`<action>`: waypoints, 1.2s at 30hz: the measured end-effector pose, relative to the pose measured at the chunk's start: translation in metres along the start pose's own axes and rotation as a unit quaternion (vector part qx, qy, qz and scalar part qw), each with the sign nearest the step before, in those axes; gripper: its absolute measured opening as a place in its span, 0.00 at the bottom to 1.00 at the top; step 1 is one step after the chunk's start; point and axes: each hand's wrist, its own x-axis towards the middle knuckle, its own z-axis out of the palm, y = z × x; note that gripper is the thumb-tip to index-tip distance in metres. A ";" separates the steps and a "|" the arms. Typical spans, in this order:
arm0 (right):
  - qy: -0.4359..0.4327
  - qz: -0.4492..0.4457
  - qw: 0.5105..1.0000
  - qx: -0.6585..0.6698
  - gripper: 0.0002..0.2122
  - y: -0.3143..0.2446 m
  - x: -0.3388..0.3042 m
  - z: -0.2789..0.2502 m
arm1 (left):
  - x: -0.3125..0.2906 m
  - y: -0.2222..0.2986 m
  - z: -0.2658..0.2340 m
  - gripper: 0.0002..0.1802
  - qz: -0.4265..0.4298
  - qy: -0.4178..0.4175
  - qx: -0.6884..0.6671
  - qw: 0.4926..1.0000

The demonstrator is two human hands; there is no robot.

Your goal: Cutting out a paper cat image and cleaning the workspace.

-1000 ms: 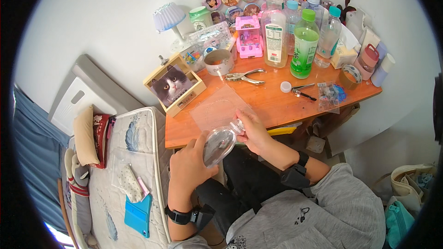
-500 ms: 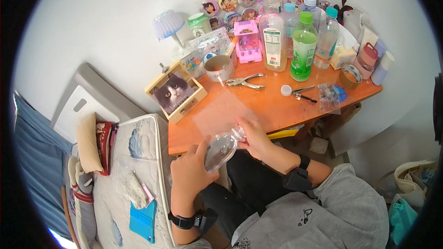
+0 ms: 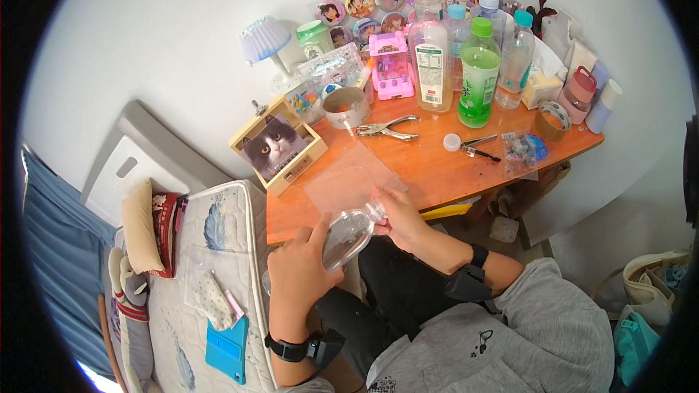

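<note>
Head view is pretty fisheyed, so what's inside the clear plastic bottle [image 3: 348, 234] is hard to make out, and its base is hidden behind the left hand [image 3: 302, 271]. Bottle looks see-through and tilted, neck pointing up and right, held over the lap just off the near edge of the orange table [image 3: 429, 171]. Left hand's grip is wrapped around the bottle body; right hand [image 3: 400, 217] pinches at the neck end, though the cap itself is too small to tell. Flat clear plastic bag [image 3: 349, 178] lies on the table just beyond.
</note>
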 end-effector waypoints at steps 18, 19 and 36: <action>0.020 -0.028 0.998 -0.052 0.11 -0.035 0.014 0.008 | -0.014 0.001 0.033 0.43 -0.090 -0.001 -0.191 0.978; 0.018 -0.027 0.998 -0.054 0.11 -0.039 0.019 0.012 | -0.020 -0.003 0.044 0.43 -0.102 0.035 -0.257 0.960; -0.104 -0.062 0.851 -0.510 0.22 -0.032 0.100 0.041 | -0.066 -0.010 0.070 0.45 -0.171 0.080 -0.463 0.866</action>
